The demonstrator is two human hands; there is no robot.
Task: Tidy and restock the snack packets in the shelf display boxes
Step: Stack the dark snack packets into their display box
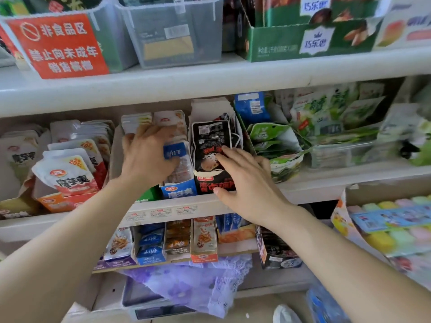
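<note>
Straightening is under way in the black cardboard display box on the middle white shelf. The right grip, fingers flat and released, presses on its glossy black snack packet. Just left of that box, the left grip clasps white-and-blue foil packets; next, I judge, they need seating upright.

The left hand and right hand are both bare, and so are the wrists and forearms as far as the picture's lower edge. The fingers are slim. The nails are short and plain, clearest on the right thumb. A pale rounded shape at the bottom edge may be a shoe toe, but it is too blurred to tell
</note>
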